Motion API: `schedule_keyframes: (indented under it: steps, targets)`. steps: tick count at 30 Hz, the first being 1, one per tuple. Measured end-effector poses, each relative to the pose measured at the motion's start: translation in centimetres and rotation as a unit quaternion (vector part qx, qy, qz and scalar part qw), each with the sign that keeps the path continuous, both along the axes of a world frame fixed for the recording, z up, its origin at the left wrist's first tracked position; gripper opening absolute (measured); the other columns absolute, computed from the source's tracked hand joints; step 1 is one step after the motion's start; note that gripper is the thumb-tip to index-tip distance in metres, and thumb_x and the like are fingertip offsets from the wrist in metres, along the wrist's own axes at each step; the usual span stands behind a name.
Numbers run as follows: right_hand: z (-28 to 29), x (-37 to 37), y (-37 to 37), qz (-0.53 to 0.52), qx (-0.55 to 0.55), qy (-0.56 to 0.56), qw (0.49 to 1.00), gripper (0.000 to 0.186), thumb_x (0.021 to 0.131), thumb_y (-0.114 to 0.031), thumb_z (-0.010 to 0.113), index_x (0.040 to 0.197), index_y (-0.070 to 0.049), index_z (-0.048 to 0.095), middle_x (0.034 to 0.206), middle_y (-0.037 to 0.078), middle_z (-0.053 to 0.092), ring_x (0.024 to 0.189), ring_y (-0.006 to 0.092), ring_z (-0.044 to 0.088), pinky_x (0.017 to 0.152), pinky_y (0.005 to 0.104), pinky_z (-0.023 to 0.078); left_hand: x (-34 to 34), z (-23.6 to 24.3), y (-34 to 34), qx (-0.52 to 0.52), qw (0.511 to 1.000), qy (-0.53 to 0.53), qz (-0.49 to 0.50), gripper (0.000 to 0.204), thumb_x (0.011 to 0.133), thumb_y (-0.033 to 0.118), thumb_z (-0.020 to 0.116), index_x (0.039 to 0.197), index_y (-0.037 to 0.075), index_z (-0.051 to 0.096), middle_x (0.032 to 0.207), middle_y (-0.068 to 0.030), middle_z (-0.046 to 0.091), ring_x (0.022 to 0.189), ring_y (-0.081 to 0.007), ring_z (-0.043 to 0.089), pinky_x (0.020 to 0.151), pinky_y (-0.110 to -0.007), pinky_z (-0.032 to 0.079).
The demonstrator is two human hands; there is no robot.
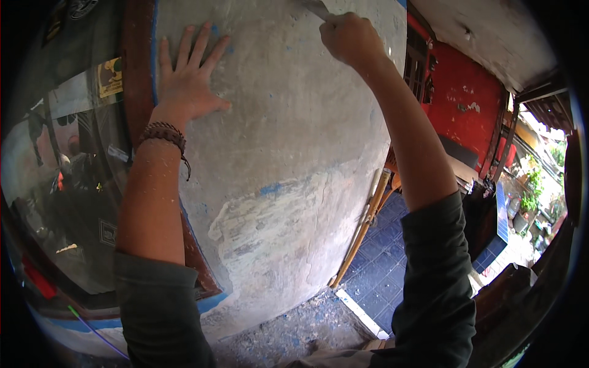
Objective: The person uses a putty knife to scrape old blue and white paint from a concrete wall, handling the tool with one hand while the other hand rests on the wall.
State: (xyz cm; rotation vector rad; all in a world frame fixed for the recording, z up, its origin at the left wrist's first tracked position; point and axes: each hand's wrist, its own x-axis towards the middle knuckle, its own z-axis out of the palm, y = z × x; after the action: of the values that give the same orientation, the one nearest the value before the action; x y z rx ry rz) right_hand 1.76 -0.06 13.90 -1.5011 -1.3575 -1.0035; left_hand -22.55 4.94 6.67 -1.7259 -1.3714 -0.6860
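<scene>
My left hand (191, 86) lies flat on the grey wall (276, 122), its fingers spread, near the brown window frame. A braided bracelet circles that wrist. High on the wall, my right hand (354, 40) is closed around a scraper (317, 8). The metal blade points up and left, and its tip runs to the picture's top edge; whether it touches the wall I cannot tell. The handle is mostly hidden in the fist. Small blue paint remnants dot the wall, with a rough whitish patch (270, 211) lower down.
On the left is a glass window (67, 159) in a brown frame (140, 67) edged with blue paint. A bamboo pole (362, 230) leans at the wall's right corner. Beyond it are blue floor tiles (377, 264), a red wall (460, 92) and plants (531, 184). Paint flakes litter the ground below.
</scene>
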Motion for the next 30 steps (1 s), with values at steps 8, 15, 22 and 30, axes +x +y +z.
schedule_keyframes:
  steps: [8,15,22,30]
  targets:
    - [1.2,0.3,0.4,0.001,-0.012,0.013,1.0,0.039,0.084,-0.027,0.05,0.106,0.002,0.063,0.105,0.025,0.064,0.1,0.0399,0.062,0.088,0.0438,0.05,-0.1,0.0,0.1,0.001,1.0,-0.002,-0.011,0.117,0.06,0.055,0.079,0.151,0.036,0.008,0.159,0.0005,-0.004,0.146,-0.0237,-0.005,0.116,-0.055,-0.004]
    - [2.9,0.3,-0.1,0.009,-0.018,0.009,1.0,0.038,0.084,-0.026,0.05,0.103,0.004,0.063,0.103,0.026,0.064,0.098,0.0413,0.062,0.087,0.045,0.05,-0.3,-0.5,0.8,0.02,0.999,-0.006,-0.037,0.11,0.063,0.058,0.076,0.15,0.037,0.012,0.159,0.0033,-0.001,0.146,-0.02,-0.007,0.117,-0.052,-0.007]
    - [5.0,1.7,0.9,0.005,-0.01,0.009,1.0,0.041,0.081,-0.027,0.048,0.108,-0.001,0.065,0.108,0.023,0.065,0.104,0.0386,0.062,0.091,0.0435,0.048,0.1,-0.1,0.4,0.017,0.999,-0.006,-0.033,0.111,0.062,0.057,0.077,0.15,0.038,0.012,0.159,0.0037,-0.001,0.146,-0.0198,-0.006,0.117,-0.051,-0.007]
    - [4.8,3.3,1.4,-0.029,0.043,-0.089,0.995,0.032,0.087,-0.03,0.046,0.093,-0.006,0.066,0.083,0.022,0.066,0.081,0.0433,0.063,0.077,0.0469,0.052,0.2,0.0,0.8,0.029,0.998,-0.012,-0.05,0.111,0.062,0.055,0.078,0.15,0.038,0.014,0.159,0.0042,0.001,0.146,-0.0191,-0.006,0.117,-0.051,-0.007]
